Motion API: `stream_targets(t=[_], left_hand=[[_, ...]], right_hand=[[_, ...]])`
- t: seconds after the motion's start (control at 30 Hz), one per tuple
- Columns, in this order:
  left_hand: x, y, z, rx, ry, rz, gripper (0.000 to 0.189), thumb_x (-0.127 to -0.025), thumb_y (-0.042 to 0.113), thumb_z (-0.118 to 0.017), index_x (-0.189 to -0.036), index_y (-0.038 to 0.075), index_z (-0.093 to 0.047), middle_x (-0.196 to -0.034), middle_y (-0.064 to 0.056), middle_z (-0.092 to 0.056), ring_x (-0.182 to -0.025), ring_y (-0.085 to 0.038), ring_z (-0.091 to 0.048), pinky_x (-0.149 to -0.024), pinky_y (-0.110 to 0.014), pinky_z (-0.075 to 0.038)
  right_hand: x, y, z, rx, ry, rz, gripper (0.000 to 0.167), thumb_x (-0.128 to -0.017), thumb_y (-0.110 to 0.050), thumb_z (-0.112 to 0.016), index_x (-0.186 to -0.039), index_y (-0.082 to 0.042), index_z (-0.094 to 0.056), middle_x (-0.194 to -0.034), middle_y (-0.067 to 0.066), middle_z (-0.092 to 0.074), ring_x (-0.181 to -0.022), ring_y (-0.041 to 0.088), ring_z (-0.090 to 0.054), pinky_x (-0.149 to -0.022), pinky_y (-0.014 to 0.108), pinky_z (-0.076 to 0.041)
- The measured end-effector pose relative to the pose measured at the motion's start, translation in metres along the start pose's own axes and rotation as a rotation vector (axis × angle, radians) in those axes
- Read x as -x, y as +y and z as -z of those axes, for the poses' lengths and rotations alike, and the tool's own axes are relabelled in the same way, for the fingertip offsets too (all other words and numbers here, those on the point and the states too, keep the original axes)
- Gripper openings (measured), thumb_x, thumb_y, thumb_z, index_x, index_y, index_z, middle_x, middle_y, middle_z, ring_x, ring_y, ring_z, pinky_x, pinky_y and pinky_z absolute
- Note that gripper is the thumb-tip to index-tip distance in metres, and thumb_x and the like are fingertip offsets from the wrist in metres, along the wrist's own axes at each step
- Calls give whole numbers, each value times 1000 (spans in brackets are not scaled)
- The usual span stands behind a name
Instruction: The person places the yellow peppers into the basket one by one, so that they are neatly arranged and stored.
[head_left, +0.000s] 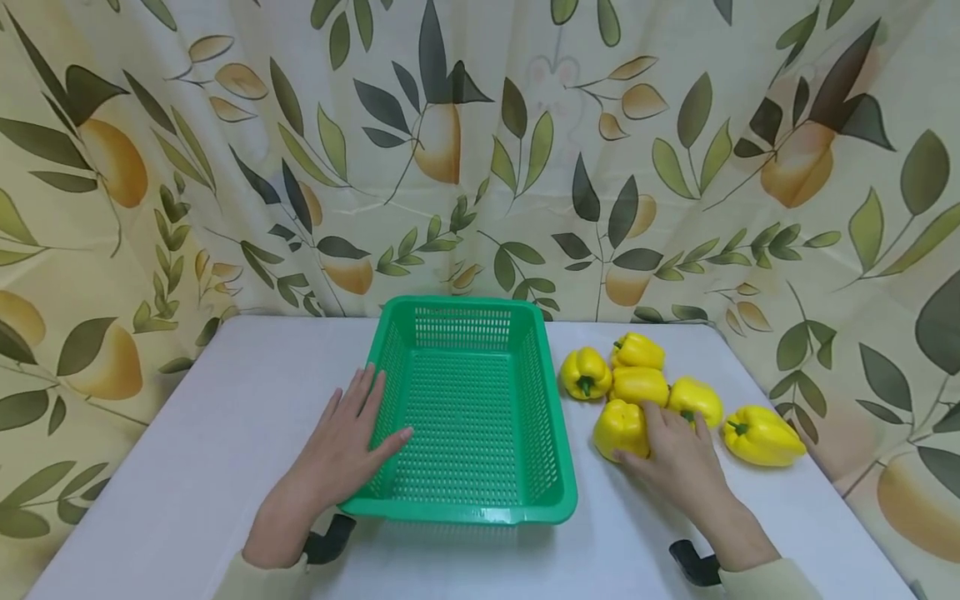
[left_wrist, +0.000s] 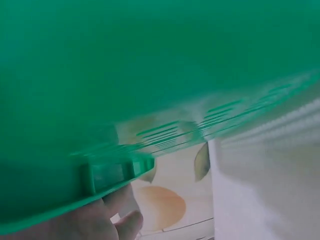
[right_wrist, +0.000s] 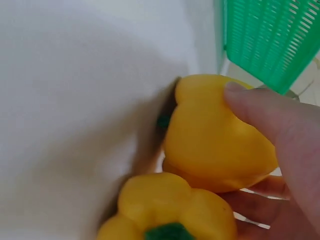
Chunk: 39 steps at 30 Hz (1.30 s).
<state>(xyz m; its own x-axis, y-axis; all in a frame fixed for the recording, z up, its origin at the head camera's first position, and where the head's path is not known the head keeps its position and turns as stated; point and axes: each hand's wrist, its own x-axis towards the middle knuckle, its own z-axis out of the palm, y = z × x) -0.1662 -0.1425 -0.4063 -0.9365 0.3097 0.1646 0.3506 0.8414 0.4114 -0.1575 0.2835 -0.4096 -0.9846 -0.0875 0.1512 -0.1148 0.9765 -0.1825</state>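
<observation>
A: We start with the largest item. Where does the counter [head_left: 225, 433] carry the green basket [head_left: 468, 408]?

B: At its middle, long axis running away from us. Our left hand [head_left: 348, 442] lies flat against the basket's left wall, fingers straight and spread, thumb over the rim. It grips nothing; it only presses there.

A: And the yellow bell peppers?

B: We count six, clustered on the counter just right of the basket. Our right hand [head_left: 678, 458] rests on the nearest bell pepper [head_left: 621, 427], the one closest to the basket's right wall.

A: State of that grip?

B: Fingers and thumb [right_wrist: 260, 112] curl round the pepper; the right wrist view shows the thumb pressed on its side, with a second pepper [right_wrist: 170, 210] just beside it.

A: Which way does the held pepper lie from the basket?

B: To the right, near but apart. The right hand is the nearer one; the left is well apart, beyond the basket.

A: Its orientation?

B: Lying on its side. We judge the green stem [right_wrist: 163, 121] points away from the palm, towards the counter. The long axis runs roughly from palm to stem.
</observation>
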Motion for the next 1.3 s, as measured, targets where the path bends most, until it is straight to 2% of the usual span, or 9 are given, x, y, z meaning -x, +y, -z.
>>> stream_targets(t=[0.13,0.37,0.6,0.83,1.0,1.1,1.23,1.3], left_hand=[[3,-1,3,26,19,6,91,-97,62,-44,-158,2,-13,-167,-16,-8,-155,-35,-6,-122,-60,-14],[5,3,7,-42,13,14,95,-94,65,-47,-158,1,-16,-166,-20,-10,-154,-38,-7,-122,-60,-16],[7,8,5,-33,15,10,97,-92,65,-51,-158,2,-17,-166,-21,-10,-153,-41,-9,-121,-60,-20],[5,9,1,-17,18,14,98,-91,62,-56,-158,2,-17,-166,-21,-9,-154,-39,-8,-121,-59,-19],[4,9,-1,-9,23,13,98,-91,58,-59,-158,1,-17,-166,-21,-8,-154,-40,-8,-121,-59,-19],[3,9,-2,-14,28,15,98,-90,58,-59,-157,0,-17,-166,-21,-9,-153,-40,-10,-121,-59,-20],[2,9,-3,-10,33,11,97,-91,57,-60,-157,-1,-18,-166,-21,-10,-154,-39,-9,-121,-58,-20],[1,9,-3,-10,33,11,97,-91,57,-59,-157,-1,-18,-166,-22,-10,-154,-38,-9,-122,-58,-20]], right_hand=[[-4,-3,-4,-29,49,10,82,-74,-32,-86,-131,10,-46,-120,35,-61,-115,51,-55,-108,77,-18],[-7,-8,-7,-19,94,44,81,-70,-33,-88,-127,11,-53,-122,37,-57,-118,52,-50,-110,73,-22],[-4,-11,-10,-33,125,61,76,-69,-25,-90,-123,12,-51,-114,34,-57,-105,48,-54,-95,62,-45],[-5,-11,-7,-41,155,99,74,-69,-16,-88,-126,9,-48,-110,29,-58,-96,41,-57,-89,57,-50],[-6,-12,-5,-62,136,98,70,-71,-12,-85,-128,2,-49,-115,29,-45,-87,37,-57,-79,56,-54],[-7,-12,-4,-69,113,108,69,-72,-10,-84,-133,-4,-51,-118,30,-40,-83,34,-55,-72,50,-55],[-8,-10,-3,-41,98,114,79,-71,-11,-83,-143,-9,-50,-120,30,-40,-83,32,-53,-68,41,-51],[-8,-11,-2,-35,88,95,85,-71,-13,-84,-146,-7,-45,-120,30,-42,-83,32,-53,-69,43,-51]])
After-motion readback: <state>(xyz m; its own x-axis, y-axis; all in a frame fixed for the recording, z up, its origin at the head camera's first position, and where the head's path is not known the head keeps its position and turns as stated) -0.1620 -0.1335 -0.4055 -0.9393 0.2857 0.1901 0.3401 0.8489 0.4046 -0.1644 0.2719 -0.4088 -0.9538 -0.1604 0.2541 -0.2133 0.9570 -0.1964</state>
